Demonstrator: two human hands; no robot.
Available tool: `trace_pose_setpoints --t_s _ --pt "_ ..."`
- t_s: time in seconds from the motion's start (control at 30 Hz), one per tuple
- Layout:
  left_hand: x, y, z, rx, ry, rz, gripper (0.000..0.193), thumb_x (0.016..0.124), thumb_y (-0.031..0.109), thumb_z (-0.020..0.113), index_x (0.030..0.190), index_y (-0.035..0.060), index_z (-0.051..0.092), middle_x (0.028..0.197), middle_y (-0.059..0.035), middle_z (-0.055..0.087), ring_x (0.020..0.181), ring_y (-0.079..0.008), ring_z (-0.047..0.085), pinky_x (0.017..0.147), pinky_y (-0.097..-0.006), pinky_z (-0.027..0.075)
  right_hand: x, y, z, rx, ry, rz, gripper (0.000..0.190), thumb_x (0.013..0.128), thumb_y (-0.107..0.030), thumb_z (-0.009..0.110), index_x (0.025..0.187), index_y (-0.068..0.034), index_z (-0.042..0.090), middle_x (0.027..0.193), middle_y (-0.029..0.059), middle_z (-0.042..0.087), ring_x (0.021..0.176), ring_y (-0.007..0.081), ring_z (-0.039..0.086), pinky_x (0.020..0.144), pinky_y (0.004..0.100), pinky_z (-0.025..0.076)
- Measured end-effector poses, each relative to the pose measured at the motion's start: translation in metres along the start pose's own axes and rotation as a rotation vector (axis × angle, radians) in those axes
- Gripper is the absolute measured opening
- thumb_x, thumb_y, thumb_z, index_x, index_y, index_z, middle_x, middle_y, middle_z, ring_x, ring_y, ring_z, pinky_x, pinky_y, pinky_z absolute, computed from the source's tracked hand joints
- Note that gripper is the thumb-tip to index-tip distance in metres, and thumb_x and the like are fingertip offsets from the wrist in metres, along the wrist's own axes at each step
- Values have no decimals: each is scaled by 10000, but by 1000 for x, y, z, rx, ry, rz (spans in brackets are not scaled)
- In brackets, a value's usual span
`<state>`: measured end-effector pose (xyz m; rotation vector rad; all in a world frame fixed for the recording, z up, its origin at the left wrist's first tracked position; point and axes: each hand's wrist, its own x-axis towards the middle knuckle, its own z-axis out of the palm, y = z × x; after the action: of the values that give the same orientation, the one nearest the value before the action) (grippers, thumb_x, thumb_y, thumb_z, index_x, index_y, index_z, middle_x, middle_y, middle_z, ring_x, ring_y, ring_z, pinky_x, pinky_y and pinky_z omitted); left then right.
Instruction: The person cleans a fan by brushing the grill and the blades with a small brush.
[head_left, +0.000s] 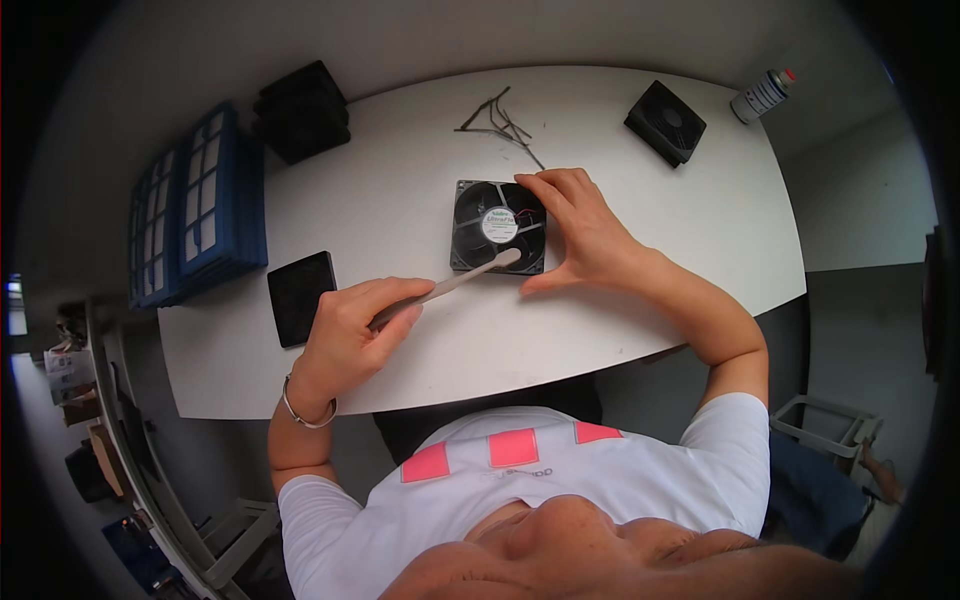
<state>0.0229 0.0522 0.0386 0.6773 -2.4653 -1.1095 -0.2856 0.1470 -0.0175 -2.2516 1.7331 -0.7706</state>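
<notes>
A square black cooling fan lies on the white table, its round white hub label bearing writing. Struts cross its face, and thin red wires show beside the label. My right hand spans the fan's right side, fingers at the upper right corner and thumb by the lower right one. In my left hand is a slim, long-handled tool with a pale rounded head, perhaps a small brush. That head rests over the lower right opening of the fan; whether it touches the blades I cannot tell.
Left on the white table lies a flat black square pad, near stacked blue filter frames. Behind stand stacked black parts. Thin dark strips lie beyond the fan. Another black fan unit and a spray can occupy the far right.
</notes>
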Motion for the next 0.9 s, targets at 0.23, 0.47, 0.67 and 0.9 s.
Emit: trace_pose_setpoints --t_s 0.23,0.47,0.67,0.9 --pt "3 1 4 65 47 28 246 875 33 680 1116 5 724 865 -126 718 606 -139 593 565 -264 465 -1 -13 -7 -14 32 -47 1203 474 -624 929 1400 -21 454 1165 177 557 1080 354 535 949 444 454" --pt "2 -8 4 54 221 -1 246 895 57 673 1136 21 708 813 -108 686 608 -128 568 568 -250 430 8 -28 -29 255 -319 338 1144 533 -555 936 1446 -76 443 1094 142 604 1053 322 552 901 435 448" --pt "3 -7 -2 88 209 -10 261 881 42 687 1142 36 699 761 -83 645 577 -120 525 543 -256 394 4 -15 -10 65 -127 -199 1219 553 -482 940 1539 -95 338 1404 175 479 1305 361 439 1084 491 371" --pt "-7 -5 -30 86 69 22 180 827 -12 697 1001 -2 740 816 -112 713 642 -143 644 577 -248 475 2 -16 -5 81 -233 -141 1175 593 -424 938 1517 -40 323 1417 190 450 1344 410 392 1106 517 350"
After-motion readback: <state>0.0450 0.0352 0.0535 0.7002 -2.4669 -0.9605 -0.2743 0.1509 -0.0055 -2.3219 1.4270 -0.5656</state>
